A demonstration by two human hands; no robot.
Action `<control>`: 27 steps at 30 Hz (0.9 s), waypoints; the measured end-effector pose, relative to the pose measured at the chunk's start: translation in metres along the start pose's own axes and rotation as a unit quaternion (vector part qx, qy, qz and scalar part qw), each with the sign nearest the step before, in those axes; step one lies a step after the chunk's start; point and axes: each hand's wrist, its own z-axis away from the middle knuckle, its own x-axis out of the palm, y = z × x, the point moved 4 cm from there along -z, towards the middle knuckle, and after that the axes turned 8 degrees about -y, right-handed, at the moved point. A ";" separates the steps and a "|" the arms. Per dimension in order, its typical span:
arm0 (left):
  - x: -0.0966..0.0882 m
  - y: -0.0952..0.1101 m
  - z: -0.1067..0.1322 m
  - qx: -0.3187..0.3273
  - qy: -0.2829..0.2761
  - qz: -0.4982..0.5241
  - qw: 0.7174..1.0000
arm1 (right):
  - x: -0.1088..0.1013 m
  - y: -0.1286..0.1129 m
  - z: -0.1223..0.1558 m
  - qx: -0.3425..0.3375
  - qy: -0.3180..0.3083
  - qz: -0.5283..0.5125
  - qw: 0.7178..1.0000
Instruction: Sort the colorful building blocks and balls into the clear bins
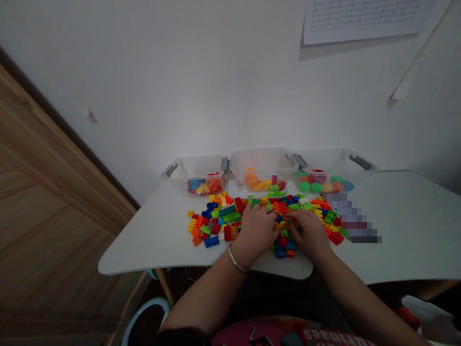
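A heap of colourful toy building bricks [230,217] spreads over the white table. My left hand [257,226] lies palm down on the middle of the heap, its fingers spread across the bricks. Just to its right, my right hand [309,229] reaches into the same heap. Its thumb and fingers are apart, and I make out no brick between them. Between the two hands are yellow, red and green bricks, with a blue brick [280,252] and an orange brick [290,253] closer to me. Bricks under both palms are hidden.
Along the wall stand three clear plastic boxes: a left box [183,166] with coloured pieces, a middle box [264,156] with bricks, and a right box [327,158] with coloured balls. A blurred-out item [355,218] lies right of the heap. The table edge [162,267] is near me.
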 end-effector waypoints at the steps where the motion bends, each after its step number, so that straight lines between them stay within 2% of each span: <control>1: 0.001 0.002 0.000 -0.001 -0.001 -0.002 1.000 | 0.000 0.000 0.000 0.001 0.001 0.000 1.000; 14: 0.009 0.008 -0.004 -0.013 0.021 -0.008 1.000 | 0.001 0.000 0.000 0.000 -0.006 -0.006 1.000; 18: 0.004 0.006 -0.005 -0.009 0.036 0.034 0.999 | 0.002 0.001 0.001 0.005 -0.008 -0.008 1.000; 21: -0.005 -0.009 -0.006 -0.029 0.068 0.133 0.988 | 0.003 0.002 0.001 0.011 -0.009 -0.011 1.000; 25: -0.022 -0.043 -0.008 -0.025 0.099 0.208 0.973 | 0.003 0.001 0.001 0.007 -0.006 -0.013 1.000; 27: -0.031 -0.068 -0.008 -0.034 0.145 0.329 0.933 | 0.003 0.001 0.001 0.004 -0.003 -0.010 1.000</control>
